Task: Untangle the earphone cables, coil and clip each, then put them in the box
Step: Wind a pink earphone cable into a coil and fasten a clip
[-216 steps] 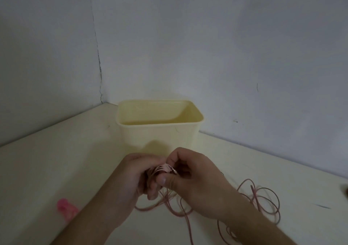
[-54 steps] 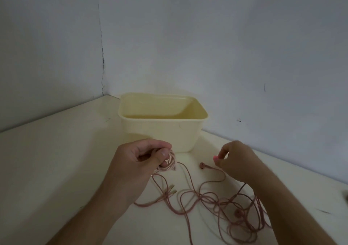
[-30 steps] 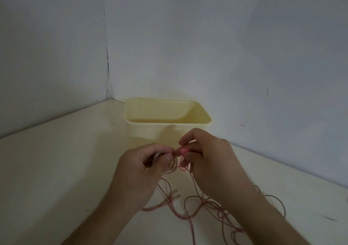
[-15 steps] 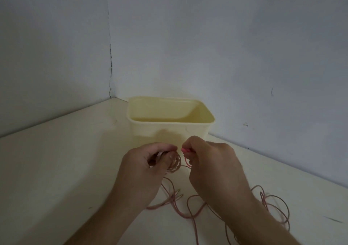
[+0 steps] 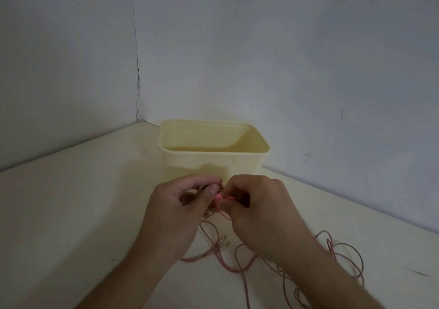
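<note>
Left hand [image 5: 180,211] is gripping the coiled cable [image 5: 206,210] w/ curled fingers, just in front of the box [image 5: 213,163]. Right hand [image 5: 256,204] is pinching the pink clip [image 5: 219,197], which is lying directly right of the coil, touching it or nearly. Remaining tangled cables [image 5: 337,259] are trailing on the desk [image 5: 71,213] to the right, nearer the right hand.
</note>
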